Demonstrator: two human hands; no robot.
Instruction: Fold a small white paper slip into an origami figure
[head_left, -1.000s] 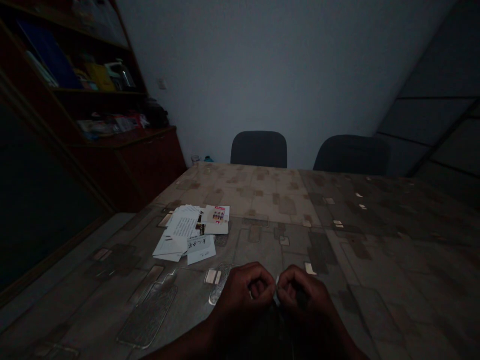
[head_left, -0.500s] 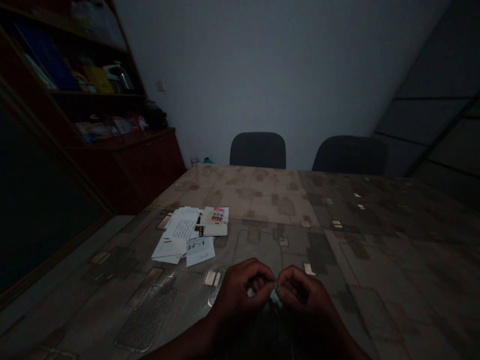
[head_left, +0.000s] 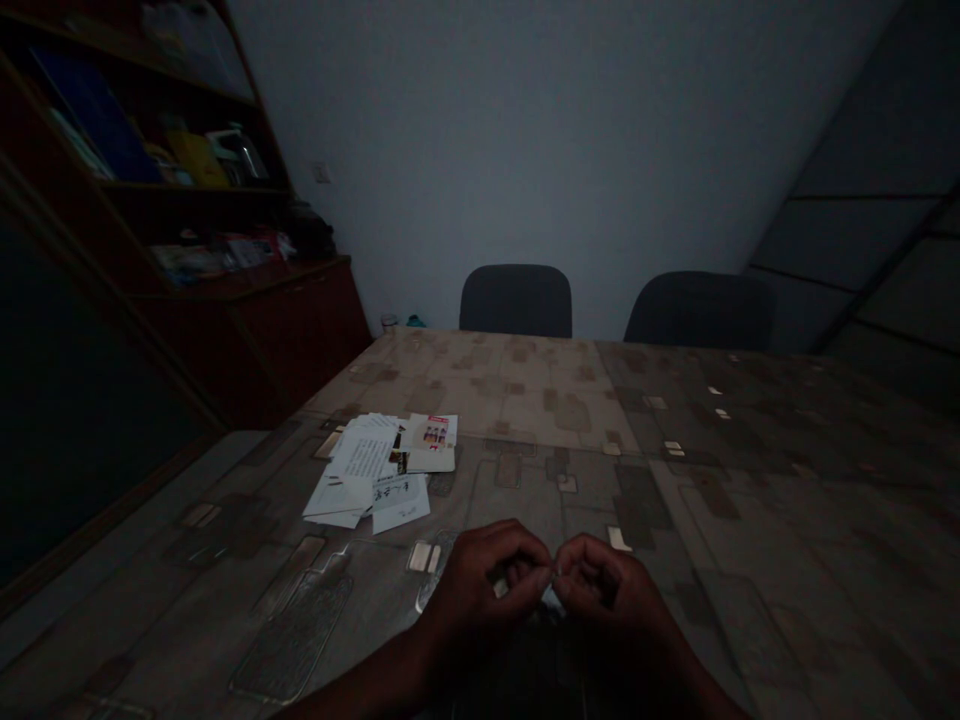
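Observation:
Close to the table's near edge, my left hand (head_left: pixel 491 575) and my right hand (head_left: pixel 604 580) meet fingertip to fingertip. Thumb and forefinger of each are pinched together. Between them is something tiny that the dim light hides. A small pale patch (head_left: pixel 552 600) shows just under the fingertips; I cannot make out whether it is held or lies below. Left of my hands, a loose pile of white printed cards and papers (head_left: pixel 367 455) lies on the patterned tablecloth (head_left: pixel 517 395). One card (head_left: pixel 435 433) on it has a red strip and a small picture.
Two dark chairs (head_left: pixel 515 300) stand behind the far edge of the table. At the left is a wooden cabinet (head_left: pixel 292 320) with shelves holding folders, a yellow box and a kettle. A glass (head_left: pixel 388 323) sits by the table's far left corner.
Both hands stay pinched together in nearly the same place, with only a slight shift of the fingertips. The pile of cards has not moved.

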